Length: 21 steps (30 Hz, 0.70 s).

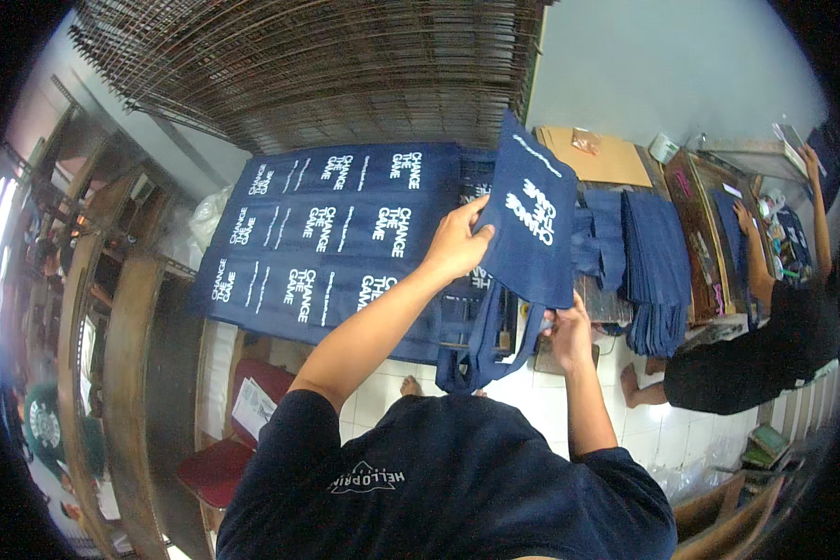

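Observation:
A navy cloth tote bag (525, 219) with white printing is held up in front of me, tilted, its handles (481, 350) hanging down below. My left hand (462, 240) is closed on the bag's left edge, thumb toward me. My right hand (567, 334) is closed on its lower right corner; some of those fingers are hidden behind the cloth. Left of my hands, navy printed bags (345, 247) lie spread in overlapping rows, white lettering showing. Part of another printed bag shows between them and the held one.
Wire drying racks (327, 75) stand at the far side. To the right are a stack of navy bags (658, 261), a brown board (593, 154) and a wooden printing frame (695, 233). A co-worker in dark clothes (765, 345) works there. A red chair (219, 471) stands at my left.

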Each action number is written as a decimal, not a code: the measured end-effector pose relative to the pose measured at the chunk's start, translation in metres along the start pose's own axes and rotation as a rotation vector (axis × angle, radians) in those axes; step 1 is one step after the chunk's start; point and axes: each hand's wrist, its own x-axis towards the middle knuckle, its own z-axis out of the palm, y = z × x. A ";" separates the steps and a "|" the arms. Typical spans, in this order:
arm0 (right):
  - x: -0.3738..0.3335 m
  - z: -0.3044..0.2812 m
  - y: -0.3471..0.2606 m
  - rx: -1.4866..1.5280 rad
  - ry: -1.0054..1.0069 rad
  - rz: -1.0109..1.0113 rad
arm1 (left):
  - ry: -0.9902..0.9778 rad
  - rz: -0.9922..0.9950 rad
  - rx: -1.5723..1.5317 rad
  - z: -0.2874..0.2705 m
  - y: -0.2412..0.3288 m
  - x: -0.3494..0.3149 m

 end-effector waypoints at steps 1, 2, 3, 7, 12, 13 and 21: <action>-0.004 0.018 -0.011 0.244 -0.083 0.109 | 0.010 0.011 -0.023 -0.007 -0.007 0.003; 0.007 0.029 -0.009 0.254 -0.108 0.151 | 0.021 0.022 -0.045 -0.012 -0.012 0.003; 0.022 0.035 -0.001 0.270 -0.130 0.195 | 0.026 0.030 -0.062 -0.016 -0.015 0.001; 0.075 0.035 0.050 0.065 -0.099 0.084 | 0.053 0.006 0.029 -0.029 -0.004 -0.006; 0.080 0.047 0.042 -0.131 -0.028 -0.041 | 0.117 -0.098 0.128 -0.056 -0.037 -0.006; 0.083 0.047 0.040 -0.136 0.007 -0.024 | 0.127 -0.147 0.159 -0.058 -0.045 -0.004; 0.188 0.047 0.058 -0.210 0.031 -0.096 | 0.312 -0.239 0.141 -0.064 -0.134 0.050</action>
